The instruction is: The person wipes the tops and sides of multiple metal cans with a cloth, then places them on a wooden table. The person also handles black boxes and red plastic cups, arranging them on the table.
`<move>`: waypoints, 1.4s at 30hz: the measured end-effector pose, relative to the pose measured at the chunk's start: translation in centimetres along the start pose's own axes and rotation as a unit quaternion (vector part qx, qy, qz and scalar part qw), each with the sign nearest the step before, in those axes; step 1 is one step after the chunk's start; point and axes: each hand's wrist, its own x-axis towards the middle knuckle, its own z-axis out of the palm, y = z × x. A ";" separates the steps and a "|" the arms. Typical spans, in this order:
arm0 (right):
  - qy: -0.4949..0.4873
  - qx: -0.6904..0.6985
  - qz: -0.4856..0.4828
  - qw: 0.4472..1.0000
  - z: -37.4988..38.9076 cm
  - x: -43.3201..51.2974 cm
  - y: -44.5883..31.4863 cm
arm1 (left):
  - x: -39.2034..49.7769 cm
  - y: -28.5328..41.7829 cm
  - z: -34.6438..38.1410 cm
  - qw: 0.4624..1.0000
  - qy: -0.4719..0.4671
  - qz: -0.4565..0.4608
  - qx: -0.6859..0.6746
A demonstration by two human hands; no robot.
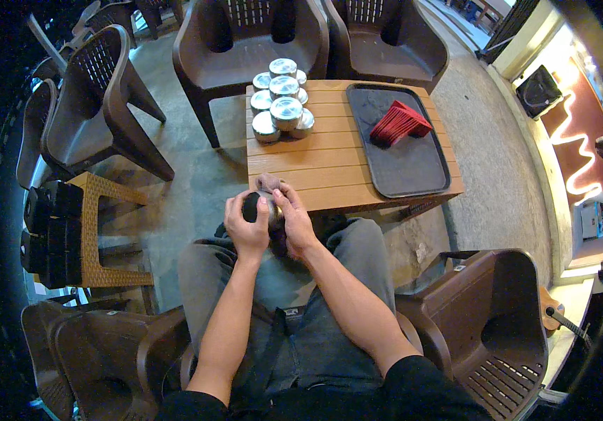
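Observation:
Over the near left corner of a wood-slat table (328, 163), my left hand (246, 226) grips a round metal container (276, 211). Its dark side or opening (250, 207) faces left. My right hand (298, 223) presses a brownish cloth (268, 182) against the container, and part of the cloth hangs below my palm. Fingers hide much of the container. Beyond my hands, several round silver metal containers (286, 111) stand stacked on the table's left side.
A black tray (407, 171) on the table's right side holds a stack of red pieces (399, 123). Brown plastic chairs (251, 58) surround me. Left, black box-like objects (64, 226) are stacked on a woven-pattern table (117, 279). A guitar-like instrument (549, 313) rests at far right.

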 end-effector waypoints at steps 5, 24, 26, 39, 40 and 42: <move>-0.011 -0.021 0.013 1.000 0.4 -0.2 0.2 | 0.5 -1.8 -0.3 0.975 -0.014 -0.197 -0.098; 0.021 0.097 0.204 0.974 0.7 -0.1 -3.6 | 0.2 2.2 -1.1 0.996 -0.069 0.028 -0.048; 0.045 0.115 0.214 0.969 0.6 0.0 -3.2 | 0.0 1.6 -0.7 0.997 -0.050 0.028 -0.048; 0.157 0.108 0.073 0.979 0.6 1.5 -4.7 | 5.5 -0.3 3.6 0.974 -0.069 -0.081 -0.202; 0.166 0.118 0.064 0.977 0.3 1.9 -5.0 | 7.7 -0.2 5.1 0.973 -0.049 -0.092 -0.205; 0.196 0.118 0.051 0.972 -0.8 2.6 -5.6 | 12.0 0.2 8.0 0.998 -0.047 0.044 -0.010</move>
